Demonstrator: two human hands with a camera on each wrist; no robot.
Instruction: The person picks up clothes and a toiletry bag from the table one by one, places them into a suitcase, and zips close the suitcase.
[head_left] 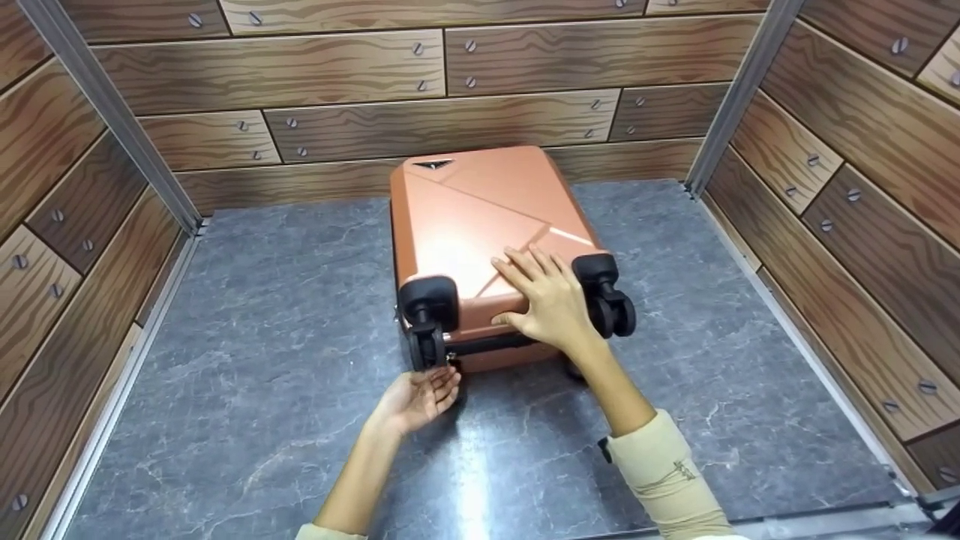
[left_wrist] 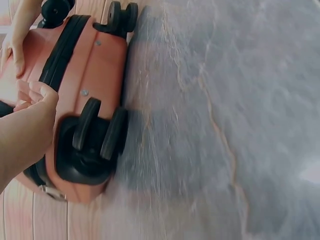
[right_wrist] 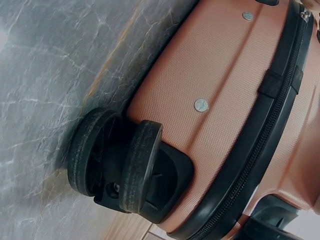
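An orange-pink hard-shell suitcase [head_left: 480, 210] lies flat on the floor, its wheeled end toward me. My right hand [head_left: 551, 300] rests on that end with fingers spread over the shell, between the two upper black wheels. Palm up, my left hand [head_left: 420, 397] is at the near left corner, just below the left wheel [head_left: 427, 341]. Its curled fingers pinch at the zipper pull, which they mostly hide. In the left wrist view the left hand [left_wrist: 32, 117] is beside the black zipper band [left_wrist: 65, 50]. The closed zipper [right_wrist: 260, 145] shows in the right wrist view.
Wood-patterned walls [head_left: 360, 67] with metal corner posts enclose the grey marbled floor [head_left: 262, 337] on the left, back and right. The suitcase's far end lies near the back wall. Double caster wheels [right_wrist: 115, 160] stick out from the near end.
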